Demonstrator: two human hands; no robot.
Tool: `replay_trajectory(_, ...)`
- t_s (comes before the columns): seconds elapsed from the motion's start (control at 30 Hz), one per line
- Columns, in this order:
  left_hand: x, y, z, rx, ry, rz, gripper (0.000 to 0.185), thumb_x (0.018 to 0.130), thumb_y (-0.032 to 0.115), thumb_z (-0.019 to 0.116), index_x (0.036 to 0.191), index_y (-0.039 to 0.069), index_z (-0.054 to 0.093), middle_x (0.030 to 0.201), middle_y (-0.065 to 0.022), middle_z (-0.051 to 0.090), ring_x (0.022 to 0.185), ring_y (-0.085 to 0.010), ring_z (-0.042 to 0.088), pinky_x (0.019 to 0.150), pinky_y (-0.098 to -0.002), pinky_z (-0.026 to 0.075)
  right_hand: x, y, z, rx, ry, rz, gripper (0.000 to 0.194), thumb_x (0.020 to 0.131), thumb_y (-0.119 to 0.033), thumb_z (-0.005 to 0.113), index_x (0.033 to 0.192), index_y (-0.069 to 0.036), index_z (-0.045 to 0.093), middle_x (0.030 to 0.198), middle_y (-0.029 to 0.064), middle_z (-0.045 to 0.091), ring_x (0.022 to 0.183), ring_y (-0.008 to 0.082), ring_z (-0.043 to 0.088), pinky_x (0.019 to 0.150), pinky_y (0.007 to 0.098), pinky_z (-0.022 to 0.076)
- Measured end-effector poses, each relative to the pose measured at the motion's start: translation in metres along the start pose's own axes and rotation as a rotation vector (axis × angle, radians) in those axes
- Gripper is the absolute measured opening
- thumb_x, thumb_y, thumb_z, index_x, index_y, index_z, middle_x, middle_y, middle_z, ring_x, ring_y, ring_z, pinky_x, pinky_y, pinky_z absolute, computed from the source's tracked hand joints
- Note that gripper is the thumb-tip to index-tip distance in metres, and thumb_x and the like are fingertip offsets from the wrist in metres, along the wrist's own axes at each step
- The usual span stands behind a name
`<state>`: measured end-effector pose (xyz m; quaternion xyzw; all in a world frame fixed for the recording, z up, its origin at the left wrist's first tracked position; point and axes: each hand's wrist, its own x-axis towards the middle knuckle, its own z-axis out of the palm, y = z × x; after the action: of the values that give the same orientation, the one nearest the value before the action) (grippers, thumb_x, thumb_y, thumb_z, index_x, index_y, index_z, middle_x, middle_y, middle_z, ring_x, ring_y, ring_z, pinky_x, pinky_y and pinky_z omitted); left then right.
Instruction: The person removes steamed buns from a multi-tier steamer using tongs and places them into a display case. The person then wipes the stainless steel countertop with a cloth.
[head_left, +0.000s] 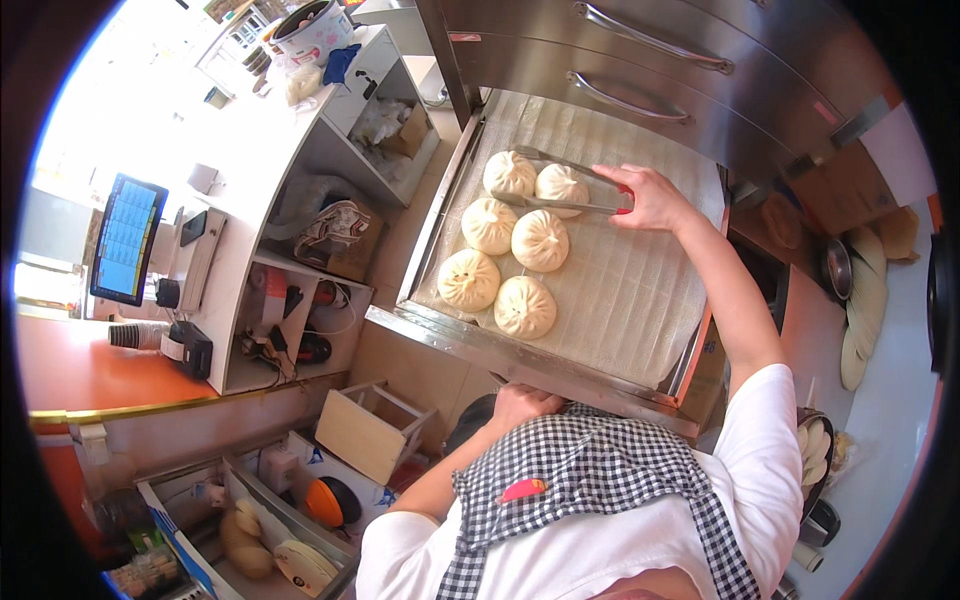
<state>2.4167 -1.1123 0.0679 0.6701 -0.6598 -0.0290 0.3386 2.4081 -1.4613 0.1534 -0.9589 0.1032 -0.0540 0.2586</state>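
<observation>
Several pleated steamed buns (541, 241) sit on a mesh liner (615, 300) in a pulled-out steel drawer (525, 365) of a steamer cabinet. My right hand (637, 196) grips metal tongs (551, 202) with red handle ends. The tongs' arms reach left over the back of the drawer, one on each side of a bun (562, 186) in the back row, with their tips near the bun beside it (509, 174). My left hand (525, 403) is closed at the drawer's front edge, by its handle, which is mostly hidden.
Closed steel drawers (637, 67) rise behind the open one. On the left stands a white counter (262, 142) with a screen (129, 240) and stacked cups (139, 336). A wooden stool (364, 435) and an open-topped chest (247, 517) are at lower left. A worktop (877, 405) with bowls runs along the right.
</observation>
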Motion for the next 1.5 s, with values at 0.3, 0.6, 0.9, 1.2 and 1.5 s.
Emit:
replay_trajectory(0.3, 0.021, -0.014, -0.014, -0.096, 0.118, 0.173, 0.017, 0.062, 0.008, 0.071, 0.077, 0.008, 0.063, 0.064, -0.0052, 0.059, 0.053, -0.0223, 0.057, 0.051, -0.0332, 0.046, -0.191, -0.087, -0.007, 0.133, 0.689, 0.139, 0.072, 0.059, -0.008, 0.069, 0.127, -0.003, 0.044, 0.087, 0.0062, 0.055, 0.067, 0.0092, 0.05, 0.056, 0.0204, 0.0424)
replay_trajectory(0.6, 0.004, -0.005, 0.006, 0.117, 0.271, 0.235, 0.019, 0.076, 0.013, 0.062, 0.092, 0.004, 0.056, 0.085, -0.0125, 0.055, 0.083, -0.0324, 0.053, 0.073, -0.0443, 0.04, -0.51, -0.274, 0.202, 0.26, 1.453, 0.832, 0.07, 0.069, -0.015, 0.072, 0.129, 0.0, 0.041, 0.098, 0.0081, 0.055, 0.084, 0.0139, 0.052, 0.079, 0.026, 0.0432)
replay_trajectory(0.9, 0.129, -0.032, 0.029, 0.372, 0.16, 0.164, 0.022, 0.08, 0.012, 0.058, 0.1, 0.005, 0.05, 0.096, -0.0111, 0.054, 0.092, -0.0309, 0.052, 0.077, -0.0447, 0.04, -0.659, -0.35, 0.241, 0.229, 1.742, 1.762, 0.065, 0.071, -0.025, 0.07, 0.125, 0.001, 0.045, 0.075, 0.0065, 0.056, 0.07, 0.0143, 0.053, 0.066, 0.0291, 0.0443)
replay_trajectory(1.2, 0.121, 0.006, 0.057, 0.551, 0.074, 0.013, 0.065, 0.073, 0.021, 0.067, 0.13, 0.014, 0.037, 0.134, -0.0184, 0.031, 0.121, -0.0386, 0.031, 0.097, -0.0509, 0.028, -0.778, -0.251, 0.196, -0.05, 1.321, 1.929, 0.061, 0.069, -0.026, 0.065, 0.12, 0.002, 0.048, 0.087, 0.0211, 0.061, 0.084, 0.0345, 0.059, 0.074, 0.04, 0.0458)
replay_trajectory(1.5, -0.085, 0.045, 0.125, 0.251, -0.434, -0.19, 0.048, 0.068, 0.024, 0.071, 0.111, 0.008, 0.057, 0.134, -0.023, 0.027, 0.123, -0.0416, 0.024, 0.099, -0.0523, 0.026, -0.825, -0.155, 0.196, 0.045, 1.46, 1.809, 0.039, 0.075, -0.019, 0.065, 0.105, 0.001, 0.054, 0.08, 0.013, 0.061, 0.071, 0.0249, 0.059, 0.064, 0.0326, 0.0481)
